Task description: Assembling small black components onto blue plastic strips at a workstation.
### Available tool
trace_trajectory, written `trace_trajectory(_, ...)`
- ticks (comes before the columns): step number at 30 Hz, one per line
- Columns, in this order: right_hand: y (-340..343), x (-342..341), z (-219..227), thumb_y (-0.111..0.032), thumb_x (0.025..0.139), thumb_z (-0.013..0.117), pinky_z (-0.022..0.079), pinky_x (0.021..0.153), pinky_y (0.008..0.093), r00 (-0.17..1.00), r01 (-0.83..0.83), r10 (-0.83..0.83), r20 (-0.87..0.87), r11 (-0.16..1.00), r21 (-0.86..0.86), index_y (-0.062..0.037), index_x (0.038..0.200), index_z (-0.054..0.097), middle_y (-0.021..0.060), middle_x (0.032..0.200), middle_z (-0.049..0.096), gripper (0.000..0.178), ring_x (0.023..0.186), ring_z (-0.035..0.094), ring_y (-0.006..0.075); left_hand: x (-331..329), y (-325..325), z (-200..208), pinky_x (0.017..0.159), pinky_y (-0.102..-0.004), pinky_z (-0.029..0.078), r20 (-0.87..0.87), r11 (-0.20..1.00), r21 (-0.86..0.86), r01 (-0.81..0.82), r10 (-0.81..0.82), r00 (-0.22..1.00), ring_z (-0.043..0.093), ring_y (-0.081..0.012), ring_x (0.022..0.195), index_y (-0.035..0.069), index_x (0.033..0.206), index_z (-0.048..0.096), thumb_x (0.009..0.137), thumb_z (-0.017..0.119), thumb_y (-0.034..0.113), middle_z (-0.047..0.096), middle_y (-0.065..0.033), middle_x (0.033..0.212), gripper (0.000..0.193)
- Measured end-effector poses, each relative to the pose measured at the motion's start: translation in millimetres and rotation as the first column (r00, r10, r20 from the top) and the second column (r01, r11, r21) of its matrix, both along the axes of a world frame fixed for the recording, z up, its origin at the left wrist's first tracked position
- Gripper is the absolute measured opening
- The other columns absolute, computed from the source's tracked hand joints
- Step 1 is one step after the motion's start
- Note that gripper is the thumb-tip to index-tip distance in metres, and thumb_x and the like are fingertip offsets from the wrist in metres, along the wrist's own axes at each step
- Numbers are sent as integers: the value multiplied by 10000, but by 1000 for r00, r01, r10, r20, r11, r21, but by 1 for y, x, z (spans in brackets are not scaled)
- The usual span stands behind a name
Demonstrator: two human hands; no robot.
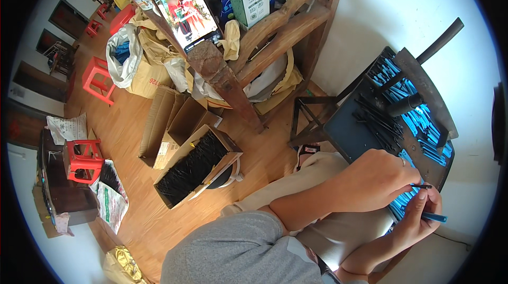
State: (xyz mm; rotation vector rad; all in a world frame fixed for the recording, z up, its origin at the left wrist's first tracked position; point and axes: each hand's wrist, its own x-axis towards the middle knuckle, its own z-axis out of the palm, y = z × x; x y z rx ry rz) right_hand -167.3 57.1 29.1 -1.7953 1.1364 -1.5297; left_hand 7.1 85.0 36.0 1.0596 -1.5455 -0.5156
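Observation:
My left hand [377,174], wearing a ring, is closed with its fingertips pinching the end of a thin black rod [422,185]. Just below it, my right hand [420,211] is wrapped round a slim blue handle [435,217], whose end sticks out past the fingers. Whether the black rod joins the blue handle is hidden by my fingers. Beside my hands stands a dark work table [338,130]. On it lie a loose pile of thin black rods [377,120] and many slim blue pieces [418,120], with more blue pieces under my wrists.
A dark metal press with a lever [442,39] rises over the table. Left of my legs, a cardboard box [233,149] holds black rods, next to another carton [159,125]. A phone [182,8] leans by a wooden rail [286,24]. Red stools [98,80] and sacks [124,51] stand farther off.

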Motion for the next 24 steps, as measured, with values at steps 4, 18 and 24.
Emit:
trace_trajectory(4,-1,0,0,-160,921,652,212,463,166,1000,-11,11,-2,1000,11,-12,989,625,-25,689,527,164,529,349,5,1,-1,0,533,-414,467,30,999,31,7,-8,1000,627,-311,662,74,876,633,835,630,133,628,-93,737,72)
trace_trajectory(18,4,-10,5,-127,889,689,428,640,173,998,-55,53,18,986,159,-1,991,642,64,877,640,169,756,575,93,2,0,0,556,-422,469,-24,1000,15,14,-13,1000,625,-316,676,74,864,622,842,626,128,623,-98,742,59)
trace_trajectory(24,-3,-2,-3,-166,923,651,201,458,169,999,-34,33,-33,999,-4,-17,989,625,-34,669,507,165,525,341,5,3,0,1,551,-419,468,-7,1000,14,10,-10,1000,626,-314,673,67,858,616,835,629,129,624,-101,744,67)
